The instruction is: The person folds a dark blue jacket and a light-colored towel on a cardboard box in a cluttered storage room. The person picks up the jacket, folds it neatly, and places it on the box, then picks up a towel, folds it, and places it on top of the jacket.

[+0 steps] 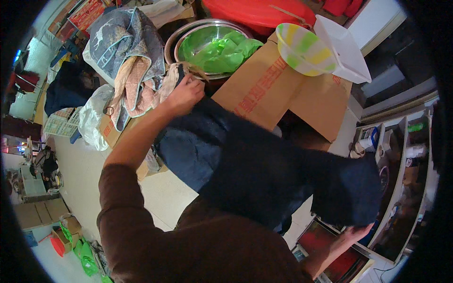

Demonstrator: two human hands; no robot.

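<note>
A dark navy garment [262, 169] is stretched out in front of my body, running from upper left to lower right. Its upper left end is pinched in my left hand [187, 92], beside a pile of cloths. My right hand [355, 233] is at the garment's far right end, holding it from below, with most of its fingers hidden by the fabric. A paler, bluish section [191, 152] hangs below my left hand. Close to that hand lies a quilted grey and pink cloth [136, 81], heaped in folds.
Ahead are a metal basin [170, 46] with a green plastic bag [226, 53], an open cardboard box [258, 88], a striped plastic bowl [304, 49], a white tray [343, 53] and a red basin [258, 12]. A loaded shelf unit [393, 184] stands at right.
</note>
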